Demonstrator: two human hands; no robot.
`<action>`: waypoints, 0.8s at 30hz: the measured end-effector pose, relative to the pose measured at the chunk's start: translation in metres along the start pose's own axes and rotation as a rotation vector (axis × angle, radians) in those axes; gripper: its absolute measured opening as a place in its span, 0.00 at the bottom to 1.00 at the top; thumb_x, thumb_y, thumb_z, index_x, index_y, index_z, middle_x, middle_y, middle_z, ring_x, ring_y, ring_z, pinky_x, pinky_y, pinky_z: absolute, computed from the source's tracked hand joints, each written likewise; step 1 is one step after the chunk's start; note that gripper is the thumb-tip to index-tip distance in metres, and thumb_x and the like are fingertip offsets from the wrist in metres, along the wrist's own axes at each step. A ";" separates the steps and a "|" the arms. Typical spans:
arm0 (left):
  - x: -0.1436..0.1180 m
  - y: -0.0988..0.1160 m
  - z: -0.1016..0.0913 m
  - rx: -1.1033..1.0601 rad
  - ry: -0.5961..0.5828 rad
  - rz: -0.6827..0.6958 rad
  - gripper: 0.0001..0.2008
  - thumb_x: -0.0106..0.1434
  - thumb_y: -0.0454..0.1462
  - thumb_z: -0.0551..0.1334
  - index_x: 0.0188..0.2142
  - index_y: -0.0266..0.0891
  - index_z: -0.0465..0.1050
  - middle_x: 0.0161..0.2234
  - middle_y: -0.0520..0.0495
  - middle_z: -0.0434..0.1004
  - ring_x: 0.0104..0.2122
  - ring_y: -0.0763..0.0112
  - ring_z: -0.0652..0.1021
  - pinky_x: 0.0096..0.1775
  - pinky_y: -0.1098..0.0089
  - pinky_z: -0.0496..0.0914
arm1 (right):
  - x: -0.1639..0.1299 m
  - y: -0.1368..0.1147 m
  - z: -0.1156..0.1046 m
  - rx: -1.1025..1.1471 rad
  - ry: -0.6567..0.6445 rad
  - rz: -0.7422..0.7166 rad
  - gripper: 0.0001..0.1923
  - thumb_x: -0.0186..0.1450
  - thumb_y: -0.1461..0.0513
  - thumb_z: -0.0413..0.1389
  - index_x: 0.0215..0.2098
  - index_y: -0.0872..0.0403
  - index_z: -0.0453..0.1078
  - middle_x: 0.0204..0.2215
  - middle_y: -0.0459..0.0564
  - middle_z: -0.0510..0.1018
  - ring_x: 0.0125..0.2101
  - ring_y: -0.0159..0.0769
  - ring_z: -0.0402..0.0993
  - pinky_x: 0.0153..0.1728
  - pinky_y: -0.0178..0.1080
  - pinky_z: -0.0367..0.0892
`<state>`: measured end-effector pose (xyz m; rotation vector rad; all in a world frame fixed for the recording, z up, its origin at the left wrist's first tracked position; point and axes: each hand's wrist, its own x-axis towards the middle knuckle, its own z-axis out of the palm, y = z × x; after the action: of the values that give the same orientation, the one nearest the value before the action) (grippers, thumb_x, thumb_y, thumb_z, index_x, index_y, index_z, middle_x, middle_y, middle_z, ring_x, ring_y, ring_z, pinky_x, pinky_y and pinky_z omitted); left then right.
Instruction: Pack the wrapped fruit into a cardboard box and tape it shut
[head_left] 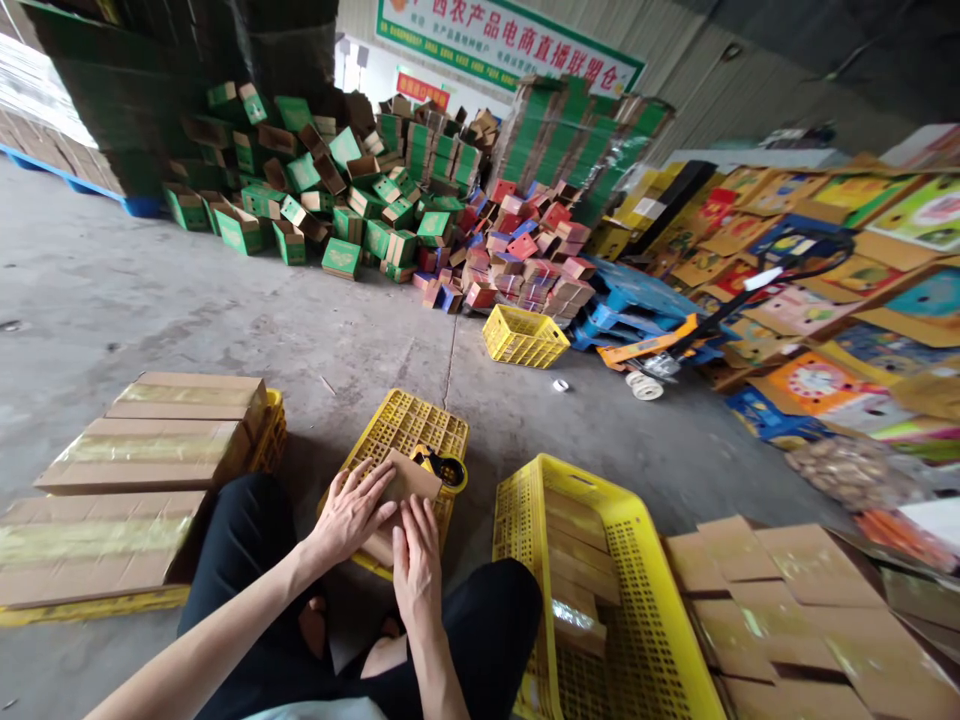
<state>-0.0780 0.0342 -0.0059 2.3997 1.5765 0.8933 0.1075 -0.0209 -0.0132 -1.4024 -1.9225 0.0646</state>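
A small brown cardboard box [412, 481] lies on an upturned yellow crate [405, 418] between my knees. My left hand [355, 512] rests on the left of the box, fingers stretched and spread over the cardboard. On the near right side, my right hand [417, 560] lies with its fingers extended along the box. Just beyond the box, a yellow and black tape dispenser [444, 468] sits on the crate, touching or very near the box's far edge. Part of the box is hidden under my hands.
A deep yellow crate [637, 515] with several small boxes [577, 560] stands at my right. Long taped cartons [150, 450] lie at my left. Flat cardboard pieces [810, 600] sit at far right. Ahead are another yellow crate [525, 337], a pallet jack [660, 350] and piled green boxes [345, 257].
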 end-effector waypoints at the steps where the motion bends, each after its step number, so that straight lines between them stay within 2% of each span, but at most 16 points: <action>1: -0.003 -0.002 0.002 -0.036 -0.002 -0.005 0.28 0.78 0.50 0.54 0.73 0.48 0.64 0.71 0.43 0.69 0.72 0.50 0.66 0.68 0.49 0.62 | -0.001 0.000 -0.001 -0.006 0.003 0.000 0.25 0.80 0.58 0.49 0.74 0.47 0.64 0.67 0.56 0.75 0.69 0.50 0.68 0.62 0.54 0.76; 4: -0.014 -0.008 0.009 -0.237 0.015 -0.088 0.32 0.78 0.51 0.53 0.75 0.43 0.59 0.72 0.38 0.66 0.71 0.52 0.68 0.66 0.53 0.68 | 0.000 -0.001 -0.006 -0.025 0.016 0.001 0.24 0.81 0.58 0.48 0.73 0.48 0.66 0.65 0.56 0.76 0.68 0.51 0.69 0.62 0.55 0.75; 6: -0.018 -0.010 0.012 -0.419 0.009 -0.210 0.33 0.78 0.52 0.52 0.76 0.42 0.57 0.70 0.37 0.70 0.66 0.54 0.75 0.63 0.55 0.73 | 0.005 -0.004 -0.011 -0.040 0.014 0.015 0.23 0.81 0.57 0.48 0.70 0.48 0.69 0.63 0.56 0.78 0.66 0.51 0.72 0.63 0.56 0.74; 10: -0.017 -0.007 0.015 -0.647 -0.063 -0.367 0.32 0.76 0.54 0.54 0.72 0.42 0.64 0.63 0.39 0.79 0.61 0.54 0.80 0.62 0.55 0.75 | 0.025 -0.014 -0.016 -0.105 -0.042 0.035 0.22 0.80 0.54 0.50 0.67 0.48 0.72 0.57 0.58 0.80 0.58 0.53 0.76 0.64 0.59 0.70; 14: -0.016 -0.005 0.018 -0.705 -0.017 -0.394 0.32 0.75 0.55 0.55 0.70 0.42 0.68 0.63 0.40 0.78 0.64 0.53 0.78 0.64 0.54 0.73 | 0.043 -0.021 -0.010 -0.106 -0.077 -0.013 0.23 0.80 0.51 0.49 0.66 0.49 0.73 0.55 0.59 0.78 0.53 0.51 0.77 0.56 0.53 0.76; 16: -0.018 -0.006 0.020 -0.714 0.001 -0.393 0.32 0.74 0.55 0.56 0.70 0.41 0.68 0.64 0.39 0.78 0.64 0.53 0.78 0.64 0.54 0.72 | 0.049 -0.021 -0.005 -0.087 -0.091 -0.037 0.22 0.80 0.52 0.48 0.66 0.49 0.73 0.56 0.59 0.77 0.54 0.50 0.77 0.55 0.51 0.77; 24: -0.019 -0.013 0.026 -0.723 0.014 -0.385 0.31 0.74 0.53 0.56 0.69 0.41 0.69 0.64 0.38 0.78 0.64 0.52 0.77 0.64 0.51 0.72 | 0.070 -0.017 0.018 -0.095 -0.069 -0.077 0.21 0.80 0.54 0.50 0.63 0.52 0.74 0.66 0.62 0.70 0.66 0.53 0.70 0.62 0.53 0.73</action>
<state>-0.0790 0.0283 -0.0405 1.5401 1.3327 1.1379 0.0741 0.0374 0.0180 -1.4026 -2.0586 -0.0159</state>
